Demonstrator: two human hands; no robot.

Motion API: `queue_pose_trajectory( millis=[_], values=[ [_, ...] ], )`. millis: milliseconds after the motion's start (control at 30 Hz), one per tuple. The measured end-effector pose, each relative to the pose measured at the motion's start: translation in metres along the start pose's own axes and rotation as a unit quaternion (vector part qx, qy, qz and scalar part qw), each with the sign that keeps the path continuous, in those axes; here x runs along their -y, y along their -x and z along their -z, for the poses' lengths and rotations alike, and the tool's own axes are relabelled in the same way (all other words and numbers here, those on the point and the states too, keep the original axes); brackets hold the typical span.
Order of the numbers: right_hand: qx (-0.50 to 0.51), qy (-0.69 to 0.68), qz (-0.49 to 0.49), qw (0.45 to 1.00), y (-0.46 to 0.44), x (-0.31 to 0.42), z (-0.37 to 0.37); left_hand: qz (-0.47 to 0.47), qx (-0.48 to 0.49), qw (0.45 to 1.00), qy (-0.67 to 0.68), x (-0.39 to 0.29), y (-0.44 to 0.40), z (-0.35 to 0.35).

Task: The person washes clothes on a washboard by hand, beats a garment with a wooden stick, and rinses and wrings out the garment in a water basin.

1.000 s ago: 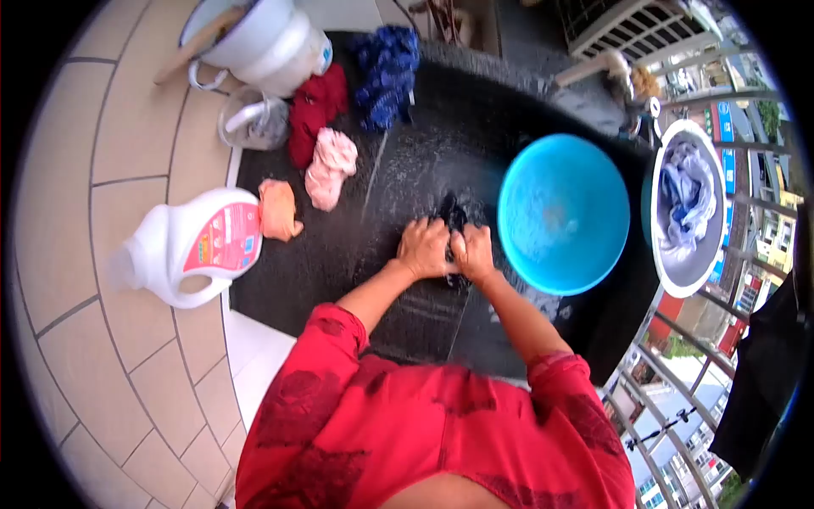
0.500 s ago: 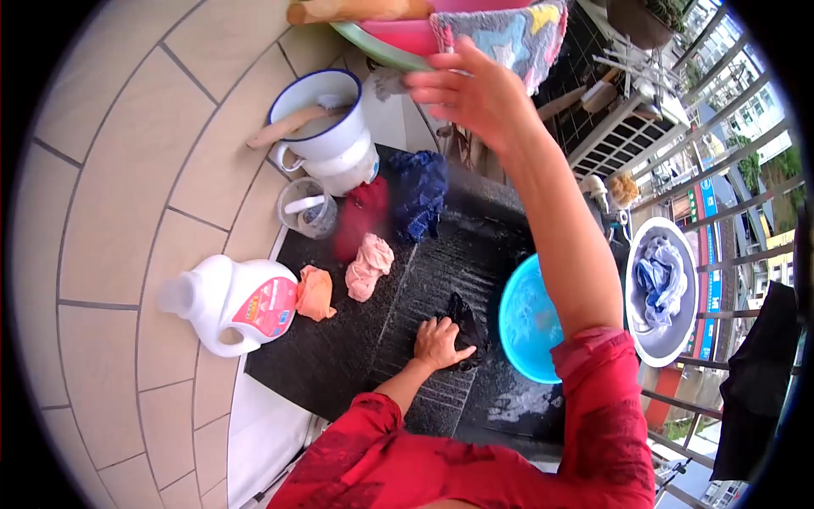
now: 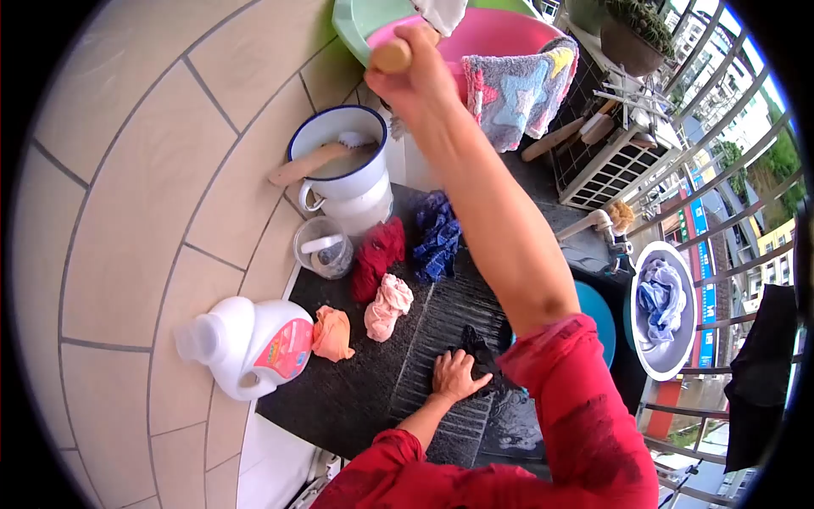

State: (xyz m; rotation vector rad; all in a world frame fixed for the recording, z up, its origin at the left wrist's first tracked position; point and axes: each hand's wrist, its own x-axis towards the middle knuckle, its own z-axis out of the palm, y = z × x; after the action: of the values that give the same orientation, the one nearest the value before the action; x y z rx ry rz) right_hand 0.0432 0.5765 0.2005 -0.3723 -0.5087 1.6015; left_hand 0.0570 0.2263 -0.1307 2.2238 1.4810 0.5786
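My left hand (image 3: pixel 458 377) lies palm down on a wet black cloth (image 3: pixel 481 352), fingers spread and thumb held apart. Under the cloth is the ridged part of a dark stone slab (image 3: pixel 432 424). My right arm reaches far up, and its hand (image 3: pixel 415 76) is wrapped round a thick wooden handle (image 3: pixel 393 56) in front of the green basin (image 3: pixel 349 25) and pink basin (image 3: pixel 500 30). A white piece (image 3: pixel 443 15) shows just beyond this hand; whether it belongs to the handle I cannot tell. A blue basin (image 3: pixel 598 318) is partly hidden behind my right forearm.
Pink (image 3: pixel 388 307), orange (image 3: pixel 332 333), red (image 3: pixel 377 259) and blue (image 3: pixel 437 237) cloths lie on the slab. Beside them stand a detergent bottle (image 3: pixel 246 343), a plastic cup (image 3: pixel 322 246) and an enamel mug (image 3: pixel 343 182) holding a brush (image 3: pixel 309 161). A basin of laundry (image 3: pixel 636 339) sits by the railing.
My right hand, open and empty earlier, has moved up and left and closed round the wooden handle. The left hand stays on the black cloth. The whole view has shifted slightly.
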Motion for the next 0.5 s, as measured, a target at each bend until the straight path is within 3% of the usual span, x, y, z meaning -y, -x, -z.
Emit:
queue_pose_trajectory(
  millis=[167, 233, 333, 367, 433, 500],
  values=[
    [0.051, 0.22, 0.035, 0.974, 0.151, 0.045, 0.069, 0.037, 0.039, 0.998, -0.011, -0.007, 0.0, 0.006],
    [0.036, 0.273, 0.048, 0.96, 0.226, 0.057, 0.1, 0.023, -0.016, 0.999, -0.02, -0.005, 0.003, -0.003],
    [-0.096, 0.382, -0.007, 0.919, 0.322, 0.088, 0.145, 0.05, -0.006, 0.998, -0.025, -0.008, 0.002, -0.006],
    [-0.149, 0.422, -0.052, 0.893, 0.356, 0.094, 0.16, 0.052, -0.018, 0.998, -0.033, -0.009, 0.003, -0.009],
    [-0.235, 0.48, -0.049, 0.844, 0.422, 0.09, 0.196, 0.105, 0.037, 0.993, -0.049, -0.018, 0.002, -0.005],
    [-0.259, 0.581, -0.051, 0.77, 0.472, 0.096, 0.224, 0.14, 0.075, 0.986, -0.051, -0.025, 0.005, 0.002]
  ],
)
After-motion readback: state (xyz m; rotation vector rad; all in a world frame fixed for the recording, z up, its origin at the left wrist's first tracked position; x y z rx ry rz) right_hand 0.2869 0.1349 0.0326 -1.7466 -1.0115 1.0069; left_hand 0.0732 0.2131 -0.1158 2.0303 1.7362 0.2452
